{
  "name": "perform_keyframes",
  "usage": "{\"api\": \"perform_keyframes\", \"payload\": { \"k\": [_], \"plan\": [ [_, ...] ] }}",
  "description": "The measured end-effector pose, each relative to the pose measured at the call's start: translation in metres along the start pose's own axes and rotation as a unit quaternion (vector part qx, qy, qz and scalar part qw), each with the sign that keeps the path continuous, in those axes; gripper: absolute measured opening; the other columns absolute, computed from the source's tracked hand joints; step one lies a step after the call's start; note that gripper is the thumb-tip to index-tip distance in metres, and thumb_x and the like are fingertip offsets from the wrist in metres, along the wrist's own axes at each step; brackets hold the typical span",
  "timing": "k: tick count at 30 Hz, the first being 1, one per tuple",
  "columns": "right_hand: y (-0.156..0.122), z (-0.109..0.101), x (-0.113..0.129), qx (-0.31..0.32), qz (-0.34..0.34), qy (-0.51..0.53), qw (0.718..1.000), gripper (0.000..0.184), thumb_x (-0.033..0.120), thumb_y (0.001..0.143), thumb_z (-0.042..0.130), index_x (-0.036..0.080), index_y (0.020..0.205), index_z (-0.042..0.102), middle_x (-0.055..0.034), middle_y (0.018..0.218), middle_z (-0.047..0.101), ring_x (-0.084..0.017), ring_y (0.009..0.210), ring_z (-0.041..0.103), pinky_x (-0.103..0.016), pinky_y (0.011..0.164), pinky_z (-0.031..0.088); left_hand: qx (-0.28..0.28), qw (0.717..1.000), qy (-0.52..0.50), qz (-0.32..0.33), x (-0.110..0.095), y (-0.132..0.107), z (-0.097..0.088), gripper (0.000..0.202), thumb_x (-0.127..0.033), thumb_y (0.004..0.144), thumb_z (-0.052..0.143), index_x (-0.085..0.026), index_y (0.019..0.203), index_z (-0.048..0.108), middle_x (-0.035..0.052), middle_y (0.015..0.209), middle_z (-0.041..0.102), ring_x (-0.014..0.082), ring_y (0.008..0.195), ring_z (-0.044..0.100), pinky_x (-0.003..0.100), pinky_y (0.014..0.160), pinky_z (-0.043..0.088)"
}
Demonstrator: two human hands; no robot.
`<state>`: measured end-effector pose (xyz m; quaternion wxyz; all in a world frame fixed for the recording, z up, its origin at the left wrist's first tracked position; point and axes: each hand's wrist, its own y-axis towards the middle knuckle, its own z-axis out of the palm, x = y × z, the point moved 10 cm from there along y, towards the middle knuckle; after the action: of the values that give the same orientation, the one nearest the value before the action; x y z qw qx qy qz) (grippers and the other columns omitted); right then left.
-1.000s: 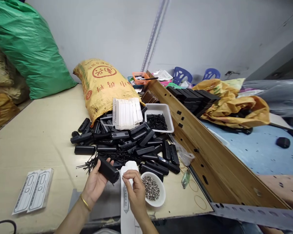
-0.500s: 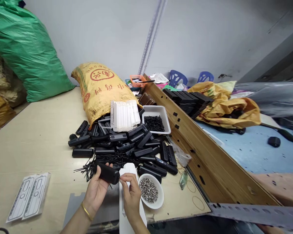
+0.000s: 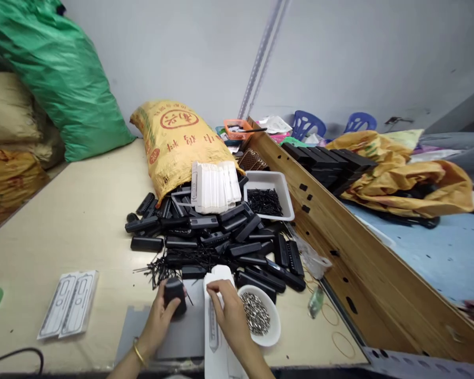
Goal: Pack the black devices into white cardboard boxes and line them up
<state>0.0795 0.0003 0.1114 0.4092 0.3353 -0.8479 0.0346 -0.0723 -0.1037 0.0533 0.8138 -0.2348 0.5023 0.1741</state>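
Observation:
My left hand (image 3: 158,318), with a gold bangle at the wrist, is wrapped around a black plastic casing (image 3: 175,296), its end turned toward me. A thin black strand (image 3: 188,295) shows just right of the casing. Over a white printed card sleeve (image 3: 217,355), my right hand (image 3: 229,310) has its thumb and index finger drawn together; anything between them is too small to make out. Beside it on the right stands a white bowl (image 3: 275,329) of small shiny metal pieces (image 3: 256,314). A grey sheet (image 3: 181,339) lies beneath the left hand.
Black casings (image 3: 217,237) are heaped ahead, with loose black strands (image 3: 158,271), a white card stack (image 3: 215,189) and a yellow sack (image 3: 181,142) behind. A white tray (image 3: 287,202) holds black pieces. A wooden board (image 3: 319,226) borders the right; printed packs (image 3: 68,304) lie left.
My right hand has come away from the end of the casing. My left hand has turned the casing so its end faces me. The view has shifted left.

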Motion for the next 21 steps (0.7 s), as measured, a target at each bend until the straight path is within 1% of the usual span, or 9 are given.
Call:
{"api": "perform_keyframes", "payload": {
  "k": [2, 4, 6, 7, 9, 11, 13, 18, 21],
  "plan": [
    [0.009, 0.029, 0.004, 0.106, -0.018, -0.127, 0.986, 0.01, 0.016, 0.085, 0.05, 0.018, 0.082, 0.059, -0.0062, 0.084, 0.063, -0.022, 0.084, 0.054, -0.033, 0.074, 0.04, -0.032, 0.999, -0.032, 0.002, 0.004, 0.013, -0.006, 0.03, -0.039, 0.078, 0.061, -0.02, 0.1, 0.054, 0.0055, 0.097, 0.064, 0.0186, 0.088, 0.062, 0.036, 0.087, 0.048],
    [0.014, 0.061, 0.005, 0.182, -0.019, -0.243, 0.953, 0.009, 0.016, 0.083, 0.053, 0.016, 0.084, 0.062, -0.01, 0.087, 0.064, -0.027, 0.089, 0.053, -0.037, 0.077, 0.037, -0.056, 0.994, -0.092, 0.005, -0.001, 0.026, -0.008, 0.032, -0.042, 0.08, 0.057, -0.022, 0.104, 0.049, 0.0046, 0.101, 0.062, 0.018, 0.089, 0.062, 0.036, 0.083, 0.05],
    [0.017, 0.089, 0.005, 0.226, -0.019, -0.31, 0.923, 0.015, 0.013, 0.083, 0.05, 0.012, 0.087, 0.064, -0.0146, 0.089, 0.064, -0.03, 0.092, 0.052, -0.039, 0.078, 0.034, -0.07, 0.989, -0.132, 0.001, -0.009, 0.035, -0.009, 0.034, -0.042, 0.08, 0.058, -0.023, 0.105, 0.046, 0.0036, 0.1, 0.062, 0.0178, 0.088, 0.063, 0.035, 0.08, 0.051],
    [0.018, 0.101, 0.005, 0.237, -0.019, -0.326, 0.915, 0.018, 0.01, 0.082, 0.047, 0.01, 0.088, 0.064, -0.0164, 0.09, 0.064, -0.03, 0.093, 0.053, -0.04, 0.079, 0.033, -0.074, 0.987, -0.142, -0.001, -0.012, 0.037, -0.009, 0.035, -0.042, 0.079, 0.059, -0.023, 0.105, 0.046, 0.0034, 0.099, 0.062, 0.0176, 0.088, 0.063, 0.035, 0.079, 0.052],
    [0.02, 0.116, 0.004, 0.246, -0.019, -0.334, 0.91, 0.021, 0.006, 0.081, 0.045, 0.008, 0.087, 0.065, -0.0181, 0.089, 0.065, -0.031, 0.091, 0.053, -0.04, 0.078, 0.032, -0.077, 0.985, -0.153, -0.007, -0.016, 0.038, -0.009, 0.036, -0.042, 0.078, 0.06, -0.023, 0.105, 0.046, 0.0036, 0.098, 0.063, 0.0173, 0.086, 0.064, 0.034, 0.078, 0.052],
    [0.021, 0.123, 0.002, 0.251, -0.024, -0.331, 0.909, 0.019, 0.007, 0.078, 0.048, 0.008, 0.085, 0.065, -0.0176, 0.087, 0.065, -0.031, 0.09, 0.053, -0.039, 0.077, 0.031, -0.079, 0.984, -0.158, -0.014, -0.014, 0.038, -0.009, 0.038, -0.043, 0.077, 0.061, -0.022, 0.106, 0.047, 0.004, 0.098, 0.064, 0.0171, 0.086, 0.064, 0.033, 0.077, 0.052],
    [0.023, 0.124, 0.001, 0.253, -0.028, -0.33, 0.909, 0.017, 0.01, 0.077, 0.051, 0.008, 0.087, 0.065, -0.0167, 0.087, 0.066, -0.031, 0.089, 0.053, -0.038, 0.077, 0.03, -0.082, 0.984, -0.159, -0.021, -0.011, 0.037, -0.008, 0.038, -0.043, 0.077, 0.061, -0.022, 0.106, 0.048, 0.0044, 0.099, 0.064, 0.0173, 0.088, 0.064, 0.032, 0.077, 0.053],
    [0.029, 0.123, 0.003, 0.246, -0.031, -0.332, 0.91, 0.022, 0.009, 0.081, 0.043, 0.011, 0.089, 0.064, -0.0145, 0.088, 0.065, -0.027, 0.086, 0.054, -0.037, 0.077, 0.028, -0.086, 0.983, -0.163, -0.024, -0.011, 0.039, -0.005, 0.039, -0.043, 0.077, 0.062, -0.022, 0.106, 0.049, 0.0054, 0.102, 0.064, 0.0176, 0.089, 0.064, 0.031, 0.079, 0.053],
    [0.031, 0.126, 0.003, 0.252, -0.032, -0.326, 0.911, 0.02, 0.009, 0.08, 0.045, 0.011, 0.086, 0.064, -0.0143, 0.085, 0.066, -0.027, 0.084, 0.056, -0.037, 0.077, 0.029, -0.104, 0.98, -0.167, -0.016, -0.016, 0.039, -0.01, 0.041, -0.042, 0.075, 0.064, -0.021, 0.107, 0.049, 0.0059, 0.101, 0.064, 0.0179, 0.087, 0.065, 0.031, 0.075, 0.054]
  ]
}}
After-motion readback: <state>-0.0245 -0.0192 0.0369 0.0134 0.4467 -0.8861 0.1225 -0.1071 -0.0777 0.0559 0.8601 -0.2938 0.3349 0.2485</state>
